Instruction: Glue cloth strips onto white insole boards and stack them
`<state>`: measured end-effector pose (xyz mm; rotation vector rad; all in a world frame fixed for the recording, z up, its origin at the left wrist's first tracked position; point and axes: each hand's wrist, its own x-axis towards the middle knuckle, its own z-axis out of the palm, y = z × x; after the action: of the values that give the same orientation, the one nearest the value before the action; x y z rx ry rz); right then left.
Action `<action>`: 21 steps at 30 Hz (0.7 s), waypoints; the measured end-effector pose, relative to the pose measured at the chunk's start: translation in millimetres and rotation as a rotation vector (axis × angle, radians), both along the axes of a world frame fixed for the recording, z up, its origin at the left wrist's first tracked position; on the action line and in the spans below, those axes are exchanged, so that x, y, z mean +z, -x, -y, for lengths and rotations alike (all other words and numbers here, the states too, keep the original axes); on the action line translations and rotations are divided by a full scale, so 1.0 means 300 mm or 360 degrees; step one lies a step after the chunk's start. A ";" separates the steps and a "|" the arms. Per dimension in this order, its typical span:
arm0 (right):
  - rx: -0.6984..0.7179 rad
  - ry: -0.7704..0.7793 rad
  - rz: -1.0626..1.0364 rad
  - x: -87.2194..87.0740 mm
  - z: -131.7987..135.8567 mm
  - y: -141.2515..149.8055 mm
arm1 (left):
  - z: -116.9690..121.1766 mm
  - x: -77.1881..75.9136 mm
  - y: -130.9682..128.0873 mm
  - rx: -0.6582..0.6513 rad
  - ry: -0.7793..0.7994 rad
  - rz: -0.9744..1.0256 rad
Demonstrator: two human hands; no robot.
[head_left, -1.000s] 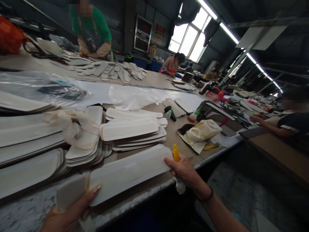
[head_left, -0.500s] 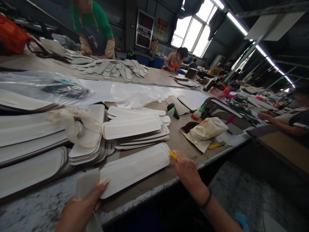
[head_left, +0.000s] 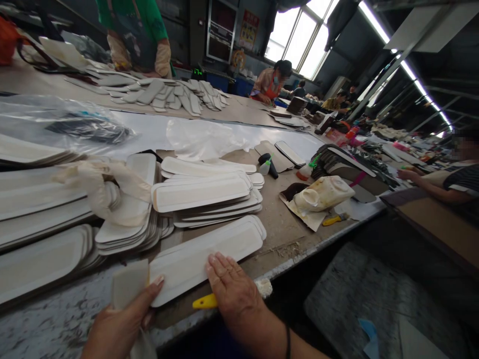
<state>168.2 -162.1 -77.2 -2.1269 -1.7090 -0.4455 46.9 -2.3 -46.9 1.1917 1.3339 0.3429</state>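
A long white panel with rounded ends [head_left: 232, 244] lies at the table's front edge, apparently on top of another like it. My left hand [head_left: 119, 314] is closed at its left end, thumb on top, pinching the panel together with a pale beige strip [head_left: 130, 281] that folds over there and hangs below. My right hand [head_left: 241, 294] rests its fingertips on the middle of the panel. Tucked under that hand is a yellow-handled brush [head_left: 205, 301]; its handle points left and its pale, clotted bristles show to the right of the wrist.
Stacks of white panels [head_left: 202, 192] stand behind, with a crumpled cream glove [head_left: 108, 192] on one. To the right are a glue-stained plastic container [head_left: 325, 194], another yellow brush [head_left: 333, 219] and small bottles [head_left: 265, 167]. A co-worker [head_left: 136, 40] stands across the table.
My right hand has come from the panel's far right end back to its middle, the brush now turned with its handle leftward. My left hand keeps its hold. The view has shifted slightly.
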 end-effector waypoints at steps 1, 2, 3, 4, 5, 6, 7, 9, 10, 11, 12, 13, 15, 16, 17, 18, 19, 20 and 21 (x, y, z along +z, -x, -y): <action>0.0004 0.0057 0.0004 0.000 0.013 -0.021 | -0.004 -0.007 0.005 0.0010 0.0104 0.0006; 0.0020 0.0112 0.0004 0.002 0.026 -0.042 | -0.008 -0.012 0.009 0.0026 0.0189 0.0010; 0.0044 0.0158 0.0001 0.007 0.036 -0.059 | -0.011 -0.015 0.012 0.0047 0.0233 0.0000; 0.0072 0.0199 -0.0008 0.013 0.044 -0.074 | -0.012 -0.014 0.013 0.0065 0.0239 -0.0013; 0.0094 0.0227 -0.0019 0.021 0.051 -0.087 | -0.011 -0.011 0.013 0.0076 0.0242 -0.0025; 0.0105 0.0252 -0.0031 0.029 0.056 -0.098 | -0.007 -0.006 0.010 0.0079 0.0248 -0.0028; 0.0103 0.0276 -0.0043 0.039 0.061 -0.108 | -0.002 -0.001 0.007 0.0094 0.0246 -0.0018; 0.0073 0.0341 -0.0072 0.061 0.073 -0.133 | 0.014 0.011 0.001 0.0141 0.0209 0.0077; 0.0057 0.0387 -0.0092 0.072 0.080 -0.148 | 0.022 0.015 -0.002 0.0172 0.0172 0.0121; 0.0054 0.0431 -0.0114 0.083 0.087 -0.164 | 0.028 0.018 -0.003 0.0203 0.0135 0.0137; 0.0069 0.0476 -0.0144 0.094 0.094 -0.182 | 0.032 0.019 -0.002 0.0213 0.0119 0.0128; 0.0098 0.0517 -0.0177 0.104 0.101 -0.202 | 0.032 0.017 -0.001 0.0203 0.0123 0.0096; 0.0154 0.0575 -0.0231 0.120 0.114 -0.245 | 0.024 0.010 0.005 0.0131 0.0171 0.0024; 0.0160 0.0593 -0.0250 0.126 0.121 -0.269 | 0.016 0.005 0.008 0.0094 0.0211 0.0011; 0.0149 0.0606 -0.0268 0.131 0.128 -0.294 | 0.009 -0.001 0.011 0.0073 0.0250 0.0005; 0.0129 0.0612 -0.0285 0.134 0.137 -0.318 | 0.001 -0.006 0.013 0.0068 0.0284 -0.0005; 0.0103 0.0602 -0.0304 0.137 0.146 -0.343 | -0.004 -0.010 0.014 0.0072 0.0311 -0.0022; 0.0073 0.0581 -0.0332 0.140 0.157 -0.366 | -0.008 -0.013 0.015 0.0077 0.0327 -0.0036; 0.0037 0.0550 -0.0371 0.143 0.169 -0.386 | -0.009 -0.014 0.015 0.0080 0.0327 -0.0039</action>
<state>283.8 -212.6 -34.2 -2.2798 -1.7713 0.1133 42.3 0.5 -51.0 0.9947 1.3871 0.2216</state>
